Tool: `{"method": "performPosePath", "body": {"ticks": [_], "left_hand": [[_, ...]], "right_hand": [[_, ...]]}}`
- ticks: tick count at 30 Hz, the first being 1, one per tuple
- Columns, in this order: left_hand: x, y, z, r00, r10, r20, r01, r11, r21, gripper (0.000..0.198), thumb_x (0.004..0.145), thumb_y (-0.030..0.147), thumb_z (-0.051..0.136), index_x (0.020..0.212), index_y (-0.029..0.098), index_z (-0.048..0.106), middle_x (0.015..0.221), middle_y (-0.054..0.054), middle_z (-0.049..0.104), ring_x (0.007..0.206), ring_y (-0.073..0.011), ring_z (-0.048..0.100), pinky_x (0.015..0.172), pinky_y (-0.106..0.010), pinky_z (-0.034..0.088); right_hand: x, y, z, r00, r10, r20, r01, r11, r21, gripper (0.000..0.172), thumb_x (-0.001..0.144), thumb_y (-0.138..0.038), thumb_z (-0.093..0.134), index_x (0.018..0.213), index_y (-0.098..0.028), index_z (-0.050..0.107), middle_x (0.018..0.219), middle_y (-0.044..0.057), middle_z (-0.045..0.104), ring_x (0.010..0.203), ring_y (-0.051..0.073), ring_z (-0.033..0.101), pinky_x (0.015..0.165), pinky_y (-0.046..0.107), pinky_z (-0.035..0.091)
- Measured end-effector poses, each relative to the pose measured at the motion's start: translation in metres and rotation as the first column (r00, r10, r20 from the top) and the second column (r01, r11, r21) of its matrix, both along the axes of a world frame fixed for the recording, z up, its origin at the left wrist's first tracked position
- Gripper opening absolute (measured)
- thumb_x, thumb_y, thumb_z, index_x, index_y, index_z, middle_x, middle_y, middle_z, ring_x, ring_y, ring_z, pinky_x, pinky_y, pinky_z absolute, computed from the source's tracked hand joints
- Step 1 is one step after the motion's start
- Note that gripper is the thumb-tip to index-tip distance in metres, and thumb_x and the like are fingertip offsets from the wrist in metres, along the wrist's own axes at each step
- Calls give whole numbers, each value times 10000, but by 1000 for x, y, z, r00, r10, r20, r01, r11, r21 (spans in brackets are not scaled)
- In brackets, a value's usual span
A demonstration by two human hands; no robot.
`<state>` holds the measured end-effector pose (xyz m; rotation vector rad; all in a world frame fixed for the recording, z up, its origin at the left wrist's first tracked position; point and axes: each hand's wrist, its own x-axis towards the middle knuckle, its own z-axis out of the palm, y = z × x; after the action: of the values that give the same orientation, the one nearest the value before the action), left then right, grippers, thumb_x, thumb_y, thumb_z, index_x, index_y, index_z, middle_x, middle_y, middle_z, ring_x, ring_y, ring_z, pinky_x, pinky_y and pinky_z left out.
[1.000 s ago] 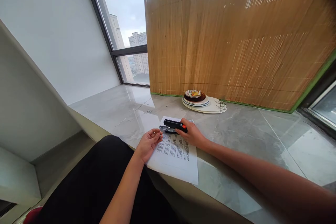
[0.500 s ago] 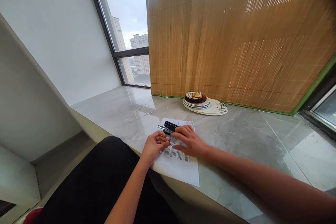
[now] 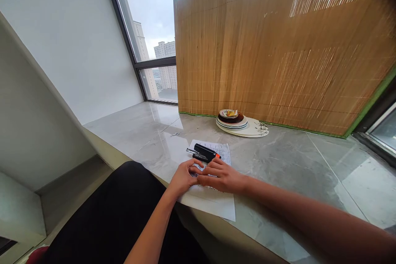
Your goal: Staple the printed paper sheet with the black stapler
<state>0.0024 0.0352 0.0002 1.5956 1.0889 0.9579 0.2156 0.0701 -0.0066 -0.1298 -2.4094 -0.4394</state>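
A black stapler [image 3: 202,152] with an orange-red end lies on printed sheets of paper [image 3: 213,204], its silver arm swung apart from the black body. Just below it, my left hand [image 3: 185,177] has curled fingers, thumb and fingertips drawn together. My right hand [image 3: 221,176] meets it from the right, fingers bent and fingertips against those of the left. Whatever is pinched between the two hands, if anything, is hidden or too small to make out. Both hands are over the paper and cover part of its text.
Stacked plates [image 3: 232,121] and an oval white board [image 3: 258,128] stand by the bamboo blind [image 3: 247,57]. Small bits [image 3: 175,134] lie on the grey stone sill [image 3: 139,132]. The sill's front edge runs beside my black-clad leg [image 3: 123,202].
My right hand has moved off the stapler, down and left, to meet my left hand. More of the stapler now shows, including its orange-red end.
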Motion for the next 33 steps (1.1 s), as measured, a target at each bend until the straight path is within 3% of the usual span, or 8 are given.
{"method": "performPosePath", "body": {"ticks": [8, 20, 29, 33], "left_hand": [[-4, 2, -5, 1000, -4, 0, 4, 1000, 9, 520, 591, 223, 936, 1035, 185, 669, 796, -43, 790, 779, -223, 725, 750, -290, 487], [-3, 0, -3, 999, -20, -45, 19, 1000, -16, 491, 594, 117, 880, 984, 204, 596, 780, -22, 791, 765, -216, 724, 712, -274, 473], [-3, -1, -4, 998, -48, -32, 47, 999, -19, 514, 592, 137, 892, 970, 219, 553, 777, -28, 788, 791, -249, 745, 711, -287, 474], [-3, -2, -2, 999, -37, -40, 38, 999, 25, 554, 611, 208, 924, 1043, 220, 577, 791, -26, 787, 783, -234, 732, 717, -287, 471]], "right_hand": [[0, 4, -8, 997, -71, 35, 73, 995, -63, 253, 1078, -335, 485, 1150, -207, 690, 840, 52, 645, 764, 173, 548, 754, 331, 413], [-2, 1, 2, 997, -25, 73, 26, 999, -20, 206, 1056, -239, 535, 898, -179, 651, 756, 10, 570, 729, 156, 466, 688, 331, 323], [-1, -1, 2, 997, -20, 77, 21, 1000, -19, 230, 1042, -218, 556, 820, -186, 610, 746, 1, 555, 723, 151, 456, 683, 330, 311], [0, 2, -3, 999, -12, 52, 13, 1000, -20, 168, 1037, -217, 562, 892, -185, 641, 734, 0, 550, 729, 157, 478, 691, 331, 327]]}}
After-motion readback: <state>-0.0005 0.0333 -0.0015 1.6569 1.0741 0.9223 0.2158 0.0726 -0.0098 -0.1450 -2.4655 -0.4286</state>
